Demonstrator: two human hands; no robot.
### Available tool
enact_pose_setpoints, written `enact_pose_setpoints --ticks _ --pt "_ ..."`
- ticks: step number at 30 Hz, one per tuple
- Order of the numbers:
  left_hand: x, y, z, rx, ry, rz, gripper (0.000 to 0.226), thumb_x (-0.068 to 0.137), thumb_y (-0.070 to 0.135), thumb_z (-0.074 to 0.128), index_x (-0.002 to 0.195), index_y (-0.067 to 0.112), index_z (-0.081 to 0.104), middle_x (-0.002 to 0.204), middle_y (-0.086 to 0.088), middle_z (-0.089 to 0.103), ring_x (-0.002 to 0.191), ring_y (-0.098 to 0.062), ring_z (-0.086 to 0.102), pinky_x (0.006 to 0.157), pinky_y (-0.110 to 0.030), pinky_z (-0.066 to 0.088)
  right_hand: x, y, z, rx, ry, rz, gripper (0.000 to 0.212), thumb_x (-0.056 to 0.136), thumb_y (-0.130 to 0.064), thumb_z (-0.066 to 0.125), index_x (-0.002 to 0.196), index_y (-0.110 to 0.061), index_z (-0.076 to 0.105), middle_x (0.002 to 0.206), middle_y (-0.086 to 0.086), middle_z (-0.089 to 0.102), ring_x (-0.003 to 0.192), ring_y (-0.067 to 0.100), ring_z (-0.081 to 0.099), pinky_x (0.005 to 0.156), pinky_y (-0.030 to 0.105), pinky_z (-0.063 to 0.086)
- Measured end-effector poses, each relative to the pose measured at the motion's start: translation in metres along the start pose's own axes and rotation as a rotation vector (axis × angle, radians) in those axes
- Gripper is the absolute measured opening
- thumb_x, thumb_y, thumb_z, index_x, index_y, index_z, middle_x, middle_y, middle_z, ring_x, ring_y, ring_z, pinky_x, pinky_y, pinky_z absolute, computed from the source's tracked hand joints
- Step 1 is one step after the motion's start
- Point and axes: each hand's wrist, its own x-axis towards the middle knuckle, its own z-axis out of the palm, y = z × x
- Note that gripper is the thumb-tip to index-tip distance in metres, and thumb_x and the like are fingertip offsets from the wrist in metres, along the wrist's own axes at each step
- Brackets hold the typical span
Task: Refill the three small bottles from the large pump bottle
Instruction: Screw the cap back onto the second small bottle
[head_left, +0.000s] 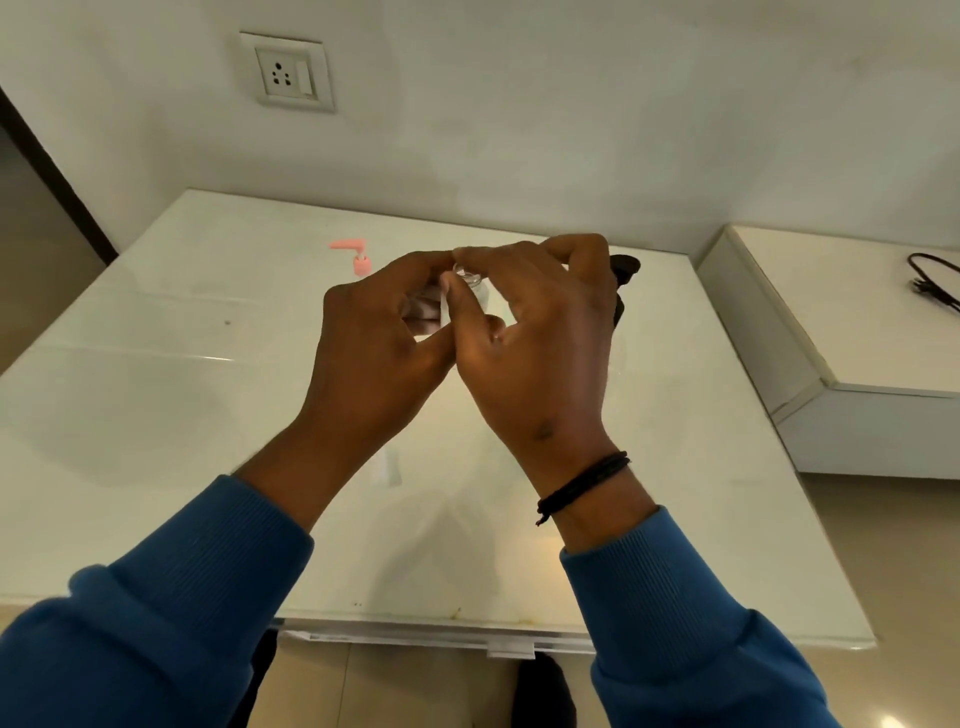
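1. At the centre of the frame both hands meet around a small clear bottle (470, 283), held up above the table (156, 364); only its glassy open mouth and a bit of its shoulder show between the fingers.
2. The left hand (384, 343) curls round the bottle's body from the left, thumb and forefinger closed on it.
3. The right hand (540, 338) comes in from the right, its forefinger and thumb pinched together at the bottle's mouth; whether a cap sits under those fingertips cannot be told.
4. A dark object (623, 280) pokes out behind the right hand's knuckles, just right of centre; it is too hidden to tell what it is or whether the hand holds it.
5. The pink pump head (356, 254) of the large pump bottle shows just left of the left hand's fingers, spout pointing left; the body below it is pale and hard to make out against the table.
6. A black cord bracelet (582, 486) circles the right wrist, and blue ribbed sleeves (182, 597) cover both forearms in the lower frame.
7. A wall socket (288, 73) sits in the upper left of the frame.
8. At the right edge a white ledge (831, 312) carries a black cable (935, 283).
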Motion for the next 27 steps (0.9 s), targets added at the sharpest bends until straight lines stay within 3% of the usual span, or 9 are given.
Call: enact_pose_setpoints --ticks 4,7,11,13,15,17,21,24,27 --pt "0.001 -0.012 -0.009 0.071 -0.032 0.049 0.033 0.087 0.046 0.061 0.114 0.029 0.069 0.082 0.026 0.061 0.079 -0.01 0.066 0.072 -0.015 0.053 -0.01 0.0 0.015 0.06 -0.017 0.017 0.017 0.091 -0.023 0.071 0.104 -0.013 0.079 0.095 -0.005 0.077 0.094 0.023 0.057 0.076 0.039 0.051" --pt "0.002 -0.024 -0.014 0.099 -0.048 0.01 0.031 0.091 0.036 0.071 0.118 0.022 0.073 0.094 0.015 0.072 0.085 -0.013 0.07 0.08 -0.025 0.058 -0.022 -0.002 0.027 0.181 -0.03 0.063 0.02 0.094 -0.018 0.068 0.11 -0.009 0.075 0.104 0.0 0.075 0.097 0.022 0.063 0.087 0.024 0.049" --pt "0.002 -0.034 -0.017 0.125 -0.044 -0.051 0.043 0.084 0.028 0.08 0.124 0.017 0.071 0.108 0.013 0.071 0.096 -0.011 0.072 0.089 -0.019 0.056 -0.056 0.002 0.047 0.347 -0.039 0.321 0.026 0.098 -0.004 0.055 0.12 -0.003 0.068 0.114 0.006 0.067 0.101 0.02 0.067 0.088 0.029 0.056" --pt "0.001 -0.041 -0.016 0.156 -0.046 -0.074 0.044 0.081 0.027 0.083 0.122 0.017 0.071 0.102 0.005 0.075 0.088 -0.019 0.071 0.087 -0.03 0.059 -0.072 0.013 0.055 0.279 -0.218 0.327 0.029 0.094 0.004 0.052 0.117 -0.004 0.069 0.111 0.006 0.067 0.099 0.02 0.066 0.086 0.032 0.055" --pt "0.001 -0.046 -0.017 0.182 -0.045 -0.104 0.043 0.081 0.028 0.084 0.121 0.019 0.072 0.096 -0.001 0.076 0.083 -0.024 0.069 0.083 -0.038 0.059 -0.082 0.021 0.059 0.149 -0.528 0.268 0.036 0.092 0.006 0.051 0.12 -0.008 0.07 0.117 0.004 0.068 0.105 0.02 0.063 0.092 0.034 0.054" --pt "0.001 -0.048 -0.017 0.19 -0.038 -0.114 0.041 0.081 0.029 0.083 0.119 0.02 0.072 0.094 0.001 0.075 0.082 -0.022 0.068 0.082 -0.034 0.058 -0.088 0.024 0.061 0.059 -0.764 0.19 0.043 0.092 0.006 0.05 0.123 -0.014 0.071 0.128 0.0 0.065 0.113 0.02 0.058 0.095 0.035 0.052" --pt "0.0 -0.047 -0.016 0.175 -0.035 -0.131 0.04 0.081 0.027 0.083 0.118 0.018 0.072 0.096 0.007 0.074 0.084 -0.016 0.069 0.081 -0.016 0.053 -0.094 0.021 0.062 0.03 -1.054 0.038 0.055 0.088 0.006 0.054 0.132 -0.024 0.066 0.148 -0.006 0.052 0.122 0.019 0.048 0.097 0.037 0.05" --pt "-0.001 -0.048 -0.014 0.149 -0.049 -0.145 0.041 0.081 0.027 0.083 0.119 0.02 0.072 0.1 0.007 0.074 0.089 -0.018 0.071 0.086 -0.022 0.056 -0.106 0.022 0.066 0.014 -1.163 -0.084 0.053 0.09 0.005 0.057 0.132 -0.025 0.066 0.153 -0.007 0.047 0.123 0.022 0.045 0.092 0.039 0.053" --pt "0.0 -0.045 -0.013 0.134 -0.038 -0.14 0.041 0.082 0.028 0.081 0.121 0.019 0.071 0.103 0.013 0.071 0.092 -0.012 0.071 0.087 -0.01 0.051 -0.114 0.027 0.074 -0.017 -1.106 -0.158 0.047 0.093 0.005 0.059 0.13 -0.021 0.069 0.149 -0.003 0.052 0.122 0.025 0.048 0.087 0.043 0.056"
